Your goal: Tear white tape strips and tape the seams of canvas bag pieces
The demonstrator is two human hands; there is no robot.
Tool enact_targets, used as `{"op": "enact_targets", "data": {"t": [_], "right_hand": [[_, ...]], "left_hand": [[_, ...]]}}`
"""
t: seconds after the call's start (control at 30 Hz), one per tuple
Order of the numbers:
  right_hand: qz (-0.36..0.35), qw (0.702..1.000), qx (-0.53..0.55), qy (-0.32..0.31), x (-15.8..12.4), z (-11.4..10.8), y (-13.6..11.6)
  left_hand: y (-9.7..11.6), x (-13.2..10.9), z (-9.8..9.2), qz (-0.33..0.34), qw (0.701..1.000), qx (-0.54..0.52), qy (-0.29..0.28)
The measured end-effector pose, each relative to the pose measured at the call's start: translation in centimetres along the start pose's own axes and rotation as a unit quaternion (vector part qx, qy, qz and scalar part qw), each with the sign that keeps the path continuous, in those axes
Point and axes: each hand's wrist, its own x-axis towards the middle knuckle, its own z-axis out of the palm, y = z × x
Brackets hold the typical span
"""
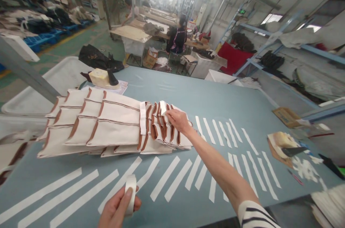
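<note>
Head view, as relayed to my distant screen: a blue-green worktable [188, 87] spans the scene. On its left half I see a fanned stack of pale fabric panels [113, 134] with brown edges, its long axis running left to right and its folds bunched at the right end. Loose white strips [165, 178] lie in slanting rows on the near side and to the right; the right forearm [218, 163] crosses above some of them, hiding parts from me. A cardboard box [286, 117] lies at the right edge, with a yellow block [283, 140] nearer.

Of the two hands, the right hand [178, 120] is nearer the stack, reaching over its bunched end. I read its thumb and fingers as drawn together on a short white strip [162, 107], which extends far and slightly left of the fingertips, its long axis roughly near to far, across the stack's length. Brown edges crowd around it. To its left, a white band [142, 118] lies on the panels. The left hand [117, 204], nearer me and apart from the stack, has thumb and fingers closed around a white tape roll [130, 195], held edge-on.
</note>
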Motion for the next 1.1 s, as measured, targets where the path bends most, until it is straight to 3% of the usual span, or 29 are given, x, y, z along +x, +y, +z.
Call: {"op": "enact_targets", "data": {"t": [0.13,0.27,0.4,0.53,0.63,0.73,0.9,1.1], "right_hand": [[-0.028,0.998,-0.016,-0.045,-4.7,1.3,-0.5],[-0.037,0.997,-0.023,-0.061,-6.7,2.1,-1.3],[-0.023,0.999,-0.024,-0.039,-8.3,2.1,-2.1],[0.021,1.0,-0.023,0.004,-11.1,0.8,-4.0],[0.064,0.997,0.006,0.045,-13.5,-0.7,-7.5],[0.085,0.989,0.108,0.06,-15.3,-2.1,-13.0],[0.001,0.983,0.175,0.057,-16.2,-3.7,-22.1],[-0.078,0.986,0.13,0.071,-15.5,-4.5,-26.2]], "left_hand": [[0.1,-0.1,0.1,-0.011,1.0,-0.024,0.01],[1.0,-0.6,0.4,-0.002,0.999,-0.046,0.004],[1.8,-1.0,0.3,-0.014,0.996,-0.092,0.012],[2.7,-1.2,-0.5,-0.07,0.978,-0.194,-0.008],[4.5,-1.4,-1.4,-0.105,0.954,-0.279,-0.02],[6.9,-1.1,-2.5,-0.126,0.925,-0.356,-0.039],[9.1,-0.7,-4.7,-0.154,0.891,-0.416,-0.097],[9.5,-1.4,-7.6,-0.173,0.858,-0.458,-0.158]]}}
